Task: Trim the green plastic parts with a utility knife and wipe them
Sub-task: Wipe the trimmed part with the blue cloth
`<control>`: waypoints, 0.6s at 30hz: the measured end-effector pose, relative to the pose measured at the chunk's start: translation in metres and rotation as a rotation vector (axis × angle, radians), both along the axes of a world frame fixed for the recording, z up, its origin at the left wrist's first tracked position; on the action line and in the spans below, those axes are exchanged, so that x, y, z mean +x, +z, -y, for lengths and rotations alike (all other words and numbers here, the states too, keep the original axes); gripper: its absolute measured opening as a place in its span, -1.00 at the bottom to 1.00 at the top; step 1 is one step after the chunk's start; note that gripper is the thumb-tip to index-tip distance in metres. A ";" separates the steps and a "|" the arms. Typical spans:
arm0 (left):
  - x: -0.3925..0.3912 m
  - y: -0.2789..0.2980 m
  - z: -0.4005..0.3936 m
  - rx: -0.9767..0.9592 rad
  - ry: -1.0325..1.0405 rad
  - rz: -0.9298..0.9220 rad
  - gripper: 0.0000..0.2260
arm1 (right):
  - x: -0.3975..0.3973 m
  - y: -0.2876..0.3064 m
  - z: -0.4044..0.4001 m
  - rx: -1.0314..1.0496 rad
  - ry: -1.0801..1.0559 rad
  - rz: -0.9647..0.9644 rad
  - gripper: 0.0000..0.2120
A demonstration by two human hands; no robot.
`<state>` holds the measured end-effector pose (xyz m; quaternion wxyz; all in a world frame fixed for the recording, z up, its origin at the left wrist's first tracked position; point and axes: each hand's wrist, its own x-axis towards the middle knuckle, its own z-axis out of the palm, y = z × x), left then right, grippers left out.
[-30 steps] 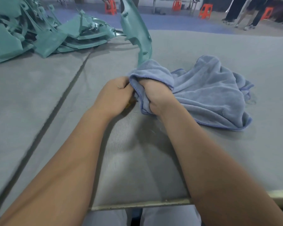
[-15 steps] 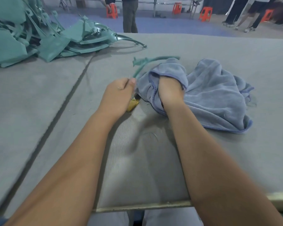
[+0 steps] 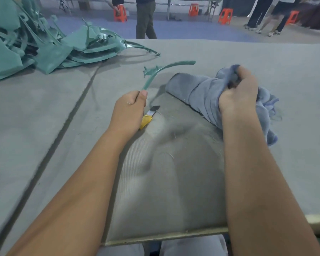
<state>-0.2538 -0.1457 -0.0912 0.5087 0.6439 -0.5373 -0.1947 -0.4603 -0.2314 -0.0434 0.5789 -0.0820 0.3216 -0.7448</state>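
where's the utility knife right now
In the head view the utility knife sits near centre, at the left hand, which also grips the curved green part; its blade points toward the blue cloth.

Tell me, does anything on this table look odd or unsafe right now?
One thing: the yellow knife lies with its blade out, partly under the left hand, which grips a thin green strip. Fine shavings litter the grey mat. The right hand bunches the blue cloth. The green parts sit in a jumbled heap.
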 end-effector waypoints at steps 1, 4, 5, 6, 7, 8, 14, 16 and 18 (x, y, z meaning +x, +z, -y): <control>-0.001 -0.001 0.000 0.003 -0.008 0.028 -0.64 | 0.000 -0.002 0.003 0.077 0.007 -0.159 -0.77; -0.003 -0.002 -0.001 0.026 -0.033 0.110 -0.59 | -0.004 -0.016 0.006 0.208 0.018 -0.723 -0.91; -0.004 -0.003 -0.001 0.033 -0.038 0.134 -0.59 | -0.005 -0.019 0.007 0.228 -0.021 -0.864 -0.89; -0.004 -0.003 -0.002 0.036 -0.039 0.153 -0.59 | -0.006 -0.019 0.007 0.238 -0.087 -0.970 -0.88; -0.004 -0.004 -0.002 0.037 -0.038 0.164 -0.60 | -0.007 -0.018 0.006 0.235 -0.143 -1.025 -0.87; -0.004 -0.004 -0.001 0.038 -0.034 0.167 -0.61 | -0.009 -0.016 0.006 0.221 -0.172 -1.033 -0.86; -0.004 -0.006 0.000 0.022 -0.013 0.217 -0.61 | -0.013 0.004 -0.006 0.103 -0.190 -0.353 -0.90; -0.004 -0.007 0.002 0.022 -0.005 0.246 -0.61 | -0.009 0.012 -0.011 -0.051 -0.180 -0.115 -0.87; -0.004 -0.008 0.003 0.018 0.001 0.266 -0.62 | 0.001 0.017 -0.010 -0.122 -0.148 -0.140 -0.80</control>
